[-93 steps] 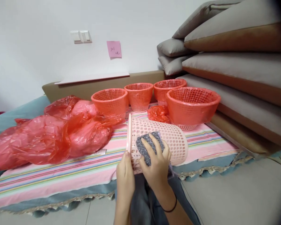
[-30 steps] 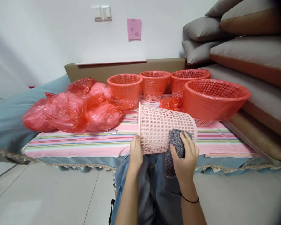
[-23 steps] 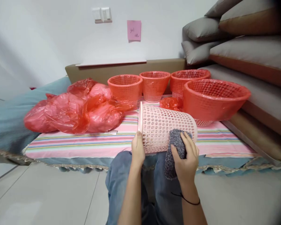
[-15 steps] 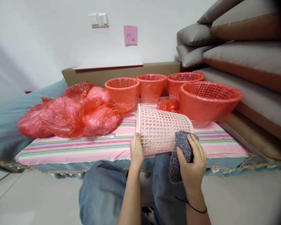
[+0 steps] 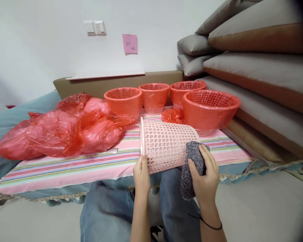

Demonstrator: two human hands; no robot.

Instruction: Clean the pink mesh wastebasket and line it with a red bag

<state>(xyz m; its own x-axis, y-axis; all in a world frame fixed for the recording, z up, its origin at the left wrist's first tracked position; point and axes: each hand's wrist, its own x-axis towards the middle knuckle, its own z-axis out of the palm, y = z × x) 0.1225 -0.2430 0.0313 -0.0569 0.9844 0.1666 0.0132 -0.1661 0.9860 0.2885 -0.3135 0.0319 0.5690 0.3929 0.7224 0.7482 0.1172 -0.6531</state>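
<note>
A pale pink perforated plastic basket (image 5: 169, 143) lies on its side over my knees and the front edge of the striped cloth, its rim facing left. My left hand (image 5: 141, 171) pinches that rim at its lower part. In my right hand (image 5: 205, 174) is a dark grey fuzzy cloth (image 5: 193, 168), pressed against the basket's base end at the right. Fingers and thumb grip the cloth from above. The inside of the basket shows only through its holes.
Several baskets lined with red plastic, such as the large one (image 5: 209, 112), stand behind. Red plastic bags (image 5: 58, 131) with pink contents lie left. A crumpled red bag (image 5: 173, 116) sits between baskets. Stacked cushions (image 5: 262, 70) rise at right. Striped cloth (image 5: 73, 171) covers the seat.
The view has shifted, so the background sits further left and slightly lower. Both hands keep their grips on the basket rim and the cloth, with the cloth still at the base end.
</note>
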